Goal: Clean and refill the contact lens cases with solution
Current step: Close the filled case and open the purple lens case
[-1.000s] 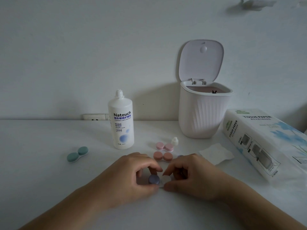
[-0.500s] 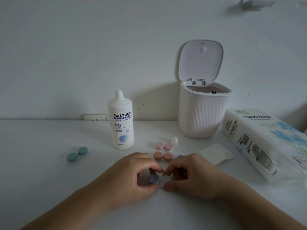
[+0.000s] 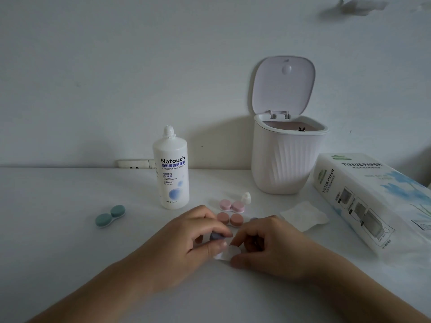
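Observation:
My left hand (image 3: 186, 243) pinches a purple cap (image 3: 215, 236) between thumb and fingers, just above the white lens case (image 3: 229, 252). My right hand (image 3: 268, 243) holds that case's right side against the table. Another purple cap (image 3: 253, 219) peeks out behind my right hand. Behind my hands lie a salmon-capped case (image 3: 229, 219) and a light pink case (image 3: 232, 205). A teal case (image 3: 110, 215) lies at the left. The white solution bottle (image 3: 172, 170) stands uncapped, its small cap (image 3: 246, 198) beside the pink case.
A white ribbed bin (image 3: 285, 159) with its lid open stands at the back right. A tissue paper pack (image 3: 373, 199) lies along the right edge, with a loose tissue square (image 3: 304, 215) in front of it. A wall socket (image 3: 135, 163) sits behind the bottle.
My left hand has lifted the purple cap off the case and moved it slightly up and back. The white well under it now shows. My right hand has barely moved.

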A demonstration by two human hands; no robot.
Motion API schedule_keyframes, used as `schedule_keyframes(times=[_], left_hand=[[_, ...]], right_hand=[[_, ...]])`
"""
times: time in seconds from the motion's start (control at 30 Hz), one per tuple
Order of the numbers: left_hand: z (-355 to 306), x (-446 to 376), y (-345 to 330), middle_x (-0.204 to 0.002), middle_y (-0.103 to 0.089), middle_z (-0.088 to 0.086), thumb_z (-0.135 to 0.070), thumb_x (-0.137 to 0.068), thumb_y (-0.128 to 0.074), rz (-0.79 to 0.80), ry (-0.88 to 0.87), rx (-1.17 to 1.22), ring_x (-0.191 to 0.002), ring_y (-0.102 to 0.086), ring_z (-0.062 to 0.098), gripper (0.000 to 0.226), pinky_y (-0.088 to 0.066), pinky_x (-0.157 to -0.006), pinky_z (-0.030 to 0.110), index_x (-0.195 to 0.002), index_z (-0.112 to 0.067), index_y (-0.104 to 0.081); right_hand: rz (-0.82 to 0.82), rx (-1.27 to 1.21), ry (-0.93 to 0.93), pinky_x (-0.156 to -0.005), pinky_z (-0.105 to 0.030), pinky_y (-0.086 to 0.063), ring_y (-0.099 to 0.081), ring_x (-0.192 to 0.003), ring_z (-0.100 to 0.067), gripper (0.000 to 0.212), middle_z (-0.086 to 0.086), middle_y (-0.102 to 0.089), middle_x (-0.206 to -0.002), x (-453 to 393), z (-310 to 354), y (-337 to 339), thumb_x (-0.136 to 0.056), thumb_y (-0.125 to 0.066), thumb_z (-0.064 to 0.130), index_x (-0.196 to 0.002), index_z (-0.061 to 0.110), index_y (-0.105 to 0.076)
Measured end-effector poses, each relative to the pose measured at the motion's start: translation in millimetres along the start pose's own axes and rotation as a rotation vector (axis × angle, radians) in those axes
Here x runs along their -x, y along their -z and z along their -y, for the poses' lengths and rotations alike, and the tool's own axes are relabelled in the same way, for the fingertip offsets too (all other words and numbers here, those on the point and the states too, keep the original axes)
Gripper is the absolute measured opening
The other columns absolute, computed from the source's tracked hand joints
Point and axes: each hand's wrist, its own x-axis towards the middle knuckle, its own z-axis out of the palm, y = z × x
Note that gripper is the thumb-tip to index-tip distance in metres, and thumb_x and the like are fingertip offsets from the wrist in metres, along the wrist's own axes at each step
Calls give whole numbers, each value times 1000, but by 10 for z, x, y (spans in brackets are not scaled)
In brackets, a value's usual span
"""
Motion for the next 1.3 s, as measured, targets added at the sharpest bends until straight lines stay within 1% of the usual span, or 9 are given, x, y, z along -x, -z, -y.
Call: schedule_keyframes(times=[0.13, 0.2, 0.37, 0.53, 0.67, 0.87, 1.0, 1.17, 1.3], left_hand=[[-15, -23, 49, -99, -62, -13, -44, -92, -66, -138, 55, 80, -82, -57, 17, 10, -46, -73, 20, -101, -40, -66], [-7, -24, 71, -94, -63, -15, -40, -87, -71, -171, 112, 105, -82, -58, 15, 14, -44, -71, 14, -99, -42, -64], [52, -40, 65, -91, -71, -11, -13, -83, -81, -182, 208, 150, -91, -66, 13, 31, -50, -84, 18, -95, -39, -67], [85, -43, 65, -89, -75, -4, -2, -79, -80, -187, 243, 192, -87, -72, 13, 35, -54, -83, 21, -88, -34, -67], [95, -43, 67, -93, -71, -16, -10, -78, -83, -174, 171, 9, -90, -67, 6, 33, -47, -78, 10, -90, -38, -70], [153, -38, 74, -88, -68, -17, -36, -78, -82, -176, 231, -151, -85, -62, 9, 16, -46, -71, 18, -87, -44, -71], [160, -24, 73, -79, -65, -12, -54, -74, -78, -183, 260, -175, -78, -62, 6, 17, -47, -66, 18, -86, -45, -71], [86, -25, 93, -93, -68, -15, -42, -81, -79, -202, 176, -174, -91, -60, 6, 13, -44, -75, 17, -92, -41, -71], [19, 23, 178, -100, -65, -17, -44, -74, -74, -37, 87, -110, -86, -54, 11, 24, -41, -73, 12, -97, -38, -73]], right_hand=[[5, 18, -1, -58, -16, -40, -54, -59, 0, 34, 18, -60, -67, 2, -1, 6, -69, -71, 56, -95, 34, -70], [14, 21, -1, -58, -18, -41, -54, -60, 0, 35, 18, -60, -69, 0, 4, 11, -69, -70, 57, -97, 37, -70], [15, 35, -7, -59, -20, -42, -55, -60, -1, 33, 17, -59, -68, 3, 9, 17, -70, -73, 55, -97, 36, -70], [25, 40, -13, -60, -23, -43, -54, -60, -2, 32, 18, -58, -66, 1, 18, 18, -71, -72, 55, -96, 36, -71], [25, 38, -12, -60, -24, -44, -54, -60, -2, 31, 19, -57, -65, 6, 24, 21, -71, -73, 54, -95, 35, -72], [17, 30, -11, -60, -25, -44, -54, -59, -2, 34, 20, -58, -65, 7, 31, 17, -69, -70, 56, -96, 36, -71], [18, 36, -7, -59, -24, -43, -53, -59, -1, 34, 20, -57, -64, 10, 30, 17, -68, -69, 56, -94, 35, -71], [19, 35, -2, -61, -28, -46, -54, -60, -2, 39, 18, -58, -66, 7, 23, 19, -66, -66, 61, -96, 37, -70], [-1, 51, 20, -62, -29, -47, -55, -61, -3, 38, 15, -60, -71, 6, 9, 7, -67, -67, 60, -97, 37, -69]])
